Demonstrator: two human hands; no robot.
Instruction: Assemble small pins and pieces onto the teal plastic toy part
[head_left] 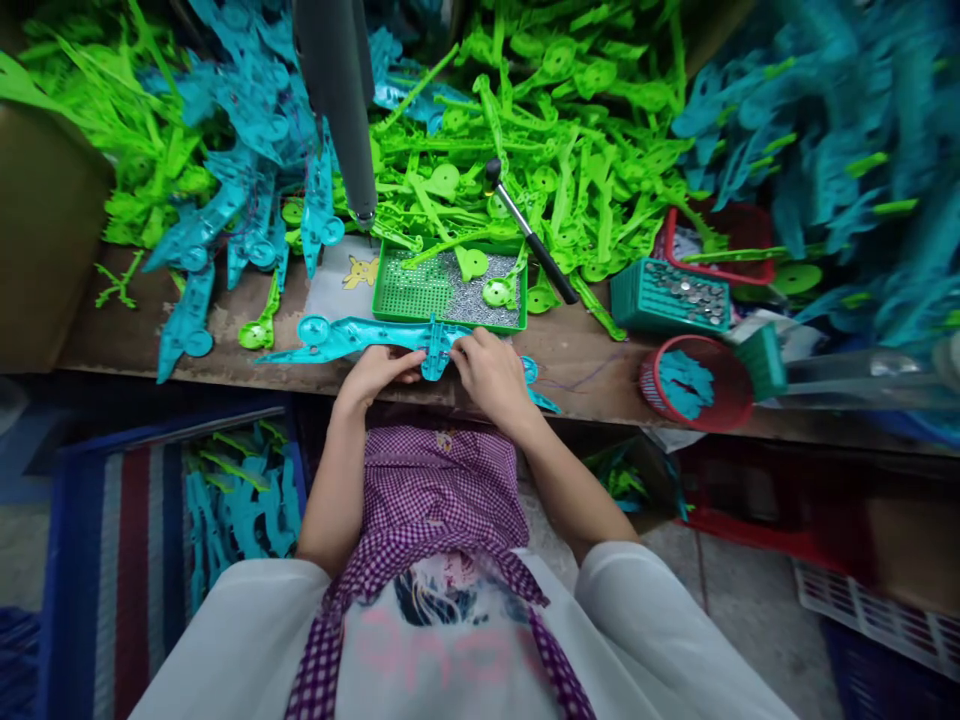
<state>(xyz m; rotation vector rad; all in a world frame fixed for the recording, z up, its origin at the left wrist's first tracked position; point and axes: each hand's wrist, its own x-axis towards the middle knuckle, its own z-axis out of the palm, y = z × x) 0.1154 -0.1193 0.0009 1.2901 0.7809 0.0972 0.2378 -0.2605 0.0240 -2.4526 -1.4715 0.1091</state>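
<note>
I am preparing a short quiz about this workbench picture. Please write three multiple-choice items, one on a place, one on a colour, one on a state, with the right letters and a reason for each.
1. Where does the green tray sit?
A. On the bench just beyond the hands
B. On the floor
C. Inside the red basket

2. What colour is the long plastic part under the hands?
A. Red
B. Teal
C. White

3. How do the hands stand on that part?
A. Both rest on it
B. Only the left touches it
C. Both are lifted away

Answers:
1 A, the tray lies on the wooden bench right behind the part.
2 B, it is teal like the pile at the left.
3 A, the left hand and the right hand both press on its middle.
</note>
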